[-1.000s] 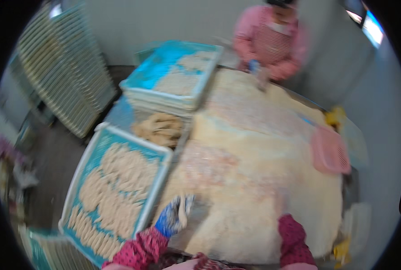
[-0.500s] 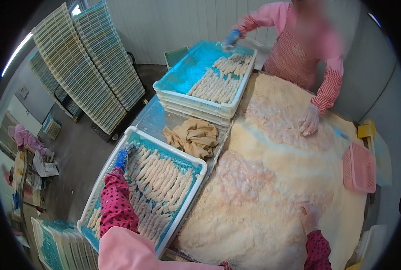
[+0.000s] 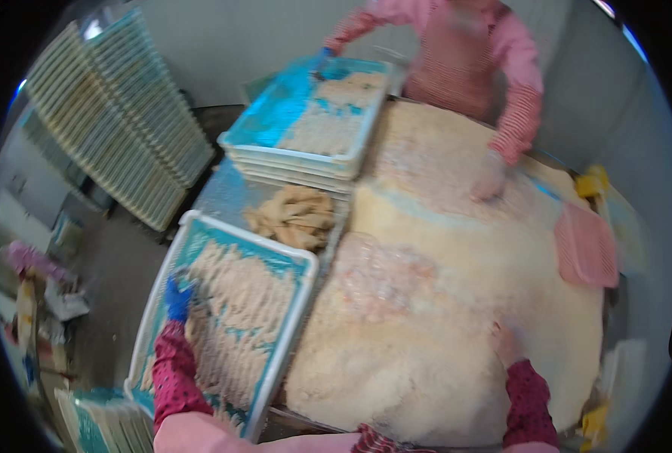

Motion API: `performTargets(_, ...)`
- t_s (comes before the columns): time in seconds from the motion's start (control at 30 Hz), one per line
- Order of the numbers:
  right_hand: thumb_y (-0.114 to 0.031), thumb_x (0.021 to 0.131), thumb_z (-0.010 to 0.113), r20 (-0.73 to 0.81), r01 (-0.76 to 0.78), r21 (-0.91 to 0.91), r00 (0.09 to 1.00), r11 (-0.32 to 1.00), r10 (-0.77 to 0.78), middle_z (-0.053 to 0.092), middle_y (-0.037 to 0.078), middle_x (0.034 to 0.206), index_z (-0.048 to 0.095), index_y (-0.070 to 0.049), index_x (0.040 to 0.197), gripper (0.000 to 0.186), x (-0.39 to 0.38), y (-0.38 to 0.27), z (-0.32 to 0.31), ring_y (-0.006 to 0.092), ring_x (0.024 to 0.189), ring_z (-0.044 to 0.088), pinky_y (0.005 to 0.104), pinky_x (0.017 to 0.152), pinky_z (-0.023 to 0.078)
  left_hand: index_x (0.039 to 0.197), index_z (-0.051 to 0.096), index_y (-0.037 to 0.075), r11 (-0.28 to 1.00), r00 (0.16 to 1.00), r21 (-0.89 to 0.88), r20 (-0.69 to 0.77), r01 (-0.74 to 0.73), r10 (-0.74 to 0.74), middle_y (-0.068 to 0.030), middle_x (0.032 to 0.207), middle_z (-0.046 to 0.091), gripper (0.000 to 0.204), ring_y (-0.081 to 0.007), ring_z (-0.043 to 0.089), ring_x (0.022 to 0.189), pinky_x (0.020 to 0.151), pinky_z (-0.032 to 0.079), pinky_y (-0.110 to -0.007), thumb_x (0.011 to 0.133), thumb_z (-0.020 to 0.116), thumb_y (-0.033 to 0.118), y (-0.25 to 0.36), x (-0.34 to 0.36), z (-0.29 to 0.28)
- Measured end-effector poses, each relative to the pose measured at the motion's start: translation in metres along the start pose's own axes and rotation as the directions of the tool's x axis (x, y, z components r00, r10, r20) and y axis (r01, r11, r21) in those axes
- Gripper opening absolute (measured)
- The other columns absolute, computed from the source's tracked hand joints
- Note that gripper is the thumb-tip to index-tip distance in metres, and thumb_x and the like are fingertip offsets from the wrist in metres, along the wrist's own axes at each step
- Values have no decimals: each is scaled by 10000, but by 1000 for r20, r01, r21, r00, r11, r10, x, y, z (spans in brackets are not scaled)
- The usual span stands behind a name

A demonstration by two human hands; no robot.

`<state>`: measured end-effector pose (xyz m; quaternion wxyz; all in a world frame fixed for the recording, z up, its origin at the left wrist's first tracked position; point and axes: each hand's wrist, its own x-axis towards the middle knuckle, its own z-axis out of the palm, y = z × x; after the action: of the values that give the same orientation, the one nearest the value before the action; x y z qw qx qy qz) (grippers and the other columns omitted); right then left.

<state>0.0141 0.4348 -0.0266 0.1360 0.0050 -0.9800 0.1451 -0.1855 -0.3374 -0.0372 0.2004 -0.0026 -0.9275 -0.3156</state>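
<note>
My left hand, in a blue glove, is at the left side of a white-rimmed tray with a blue-green mesh liner. Rows of pale, crumb-coated strips lie in this tray, next to my fingers. Motion smears the fingers, so whether they hold a strip is unclear. My right hand, in a thin clear glove, rests low over the pale crumbs spread on the table. Its fingers are blurred and partly hidden. Left of it and farther off sits a heap of wet pinkish pieces.
Across the table a co-worker reaches into the top tray of a stack, one hand on the crumbs. A tan cloth lies between the trays. A pink basket stands at the right edge. Tall tray stacks stand on the left.
The whole view has shifted and blurred. My left hand has moved back along the tray's left side, toward me. My right hand stays over the crumbs.
</note>
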Motion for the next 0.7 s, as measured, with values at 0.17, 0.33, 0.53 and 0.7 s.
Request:
performTargets(0.17,-74,664,628,-85,-270,373,943,888,322,540,83,735,563,-59,890,235,-1,-43,-29,216,706,533,325,647,436,939,643,42,955,974,-296,212,-16,82,-105,1104,626,186,-206,561,1071,890,438,-307,793,596,-63,121,-49,13)
performTargets(0.33,-143,675,679,283,55,428,940,902,-192,605,123,1055,635,-51,942,285,-54,-88,-34,306,956,567,386,828,453,1204,528,-11,792,844,-571,518,218,141,-124,1247,533,325,-229,506,1154,974,401,-328,882,497,21,220,-106,56)
performTargets(0.53,-150,706,672,-94,-228,329,958,916,272,593,119,1039,626,-63,944,258,-94,-95,1,283,1012,542,363,879,429,1383,355,115,728,347,-567,643,-385,683,-165,1390,368,788,-348,380,1244,1030,315,-415,709,723,293,344,-190,153)
performTargets(0.7,-33,764,558,-5,-336,474,923,814,384,559,138,1008,573,-44,842,80,-113,-74,-2,306,998,529,382,875,417,1294,469,125,606,348,-707,500,-365,793,-121,1319,456,572,-337,454,1155,979,366,-413,745,626,143,413,-246,248)
